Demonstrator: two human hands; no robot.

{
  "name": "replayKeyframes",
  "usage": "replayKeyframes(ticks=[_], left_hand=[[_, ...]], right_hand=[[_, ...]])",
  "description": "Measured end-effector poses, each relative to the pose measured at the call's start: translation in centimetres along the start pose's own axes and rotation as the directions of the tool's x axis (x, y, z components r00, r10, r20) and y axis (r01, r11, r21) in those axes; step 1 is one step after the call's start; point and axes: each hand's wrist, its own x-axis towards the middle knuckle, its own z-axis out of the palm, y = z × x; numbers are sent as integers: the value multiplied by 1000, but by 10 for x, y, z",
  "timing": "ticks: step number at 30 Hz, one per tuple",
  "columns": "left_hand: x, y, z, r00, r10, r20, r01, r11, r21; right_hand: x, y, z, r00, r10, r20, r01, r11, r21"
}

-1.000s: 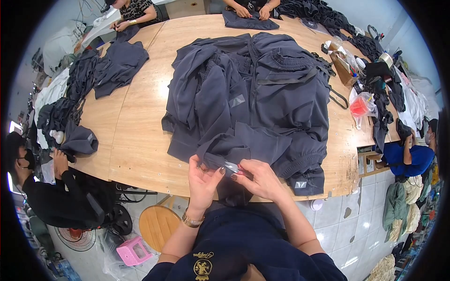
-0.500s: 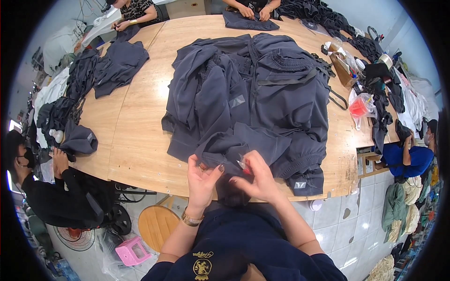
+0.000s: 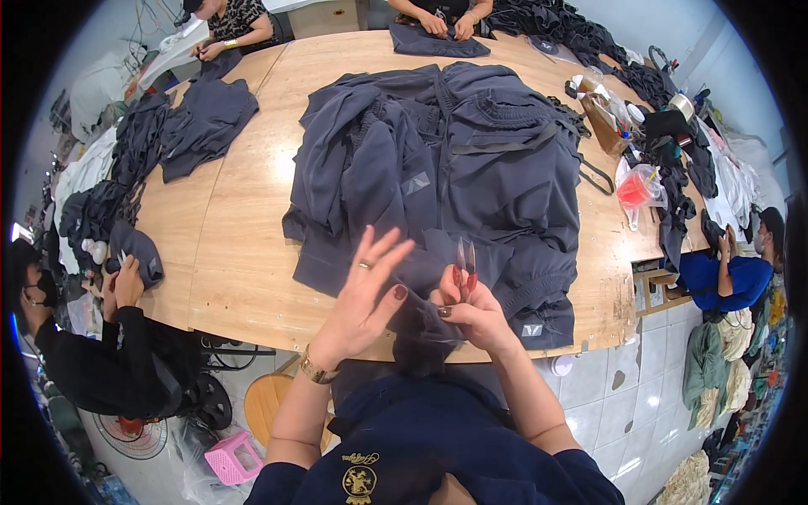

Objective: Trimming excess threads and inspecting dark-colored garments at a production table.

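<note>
A large dark grey garment with elastic gathers and small shiny patches lies heaped on the wooden table before me. Its near part hangs over the table edge between my hands. My right hand is closed around thread snips with red grips, the blades pointing up and away from me. The right thumb and fingertips are close against the cloth; whether they pinch it too, I cannot tell. Fingers spread, my left hand is open over the garment's near left side and holds nothing.
Dark garments lie at the left. Along the right edge are a red drink in a plastic bag and a brown box. Co-workers handle dark cloth around the table. A round wooden stool and a pink plastic stool stand below.
My left hand has opened out and lifted away from the cloth. The snips in my right hand have turned from pointing left to pointing up, and the hand is slightly nearer me.
</note>
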Motion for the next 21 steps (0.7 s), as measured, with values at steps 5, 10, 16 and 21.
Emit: replayKeyframes(ticks=[5, 10, 16, 21], left_hand=[[4, -7, 12, 979, -121, 166, 205, 642, -739], [2, -18, 22, 950, -301, -85, 139, 651, -746], [-5, -20, 22, 919, -387, -74, 194, 608, -770], [-1, -12, 24, 926, -358, -119, 177, 690, -702]], right_hand=[[2, -6, -13, 1000, 6, -12, -4, 994, 111], [12, 8, -28, 830, -401, -388, 105, 795, -597], [12, 5, 8, 877, -410, -249, 123, 694, -709], [11, 8, 10, 945, -241, -219, 73, 814, -577]])
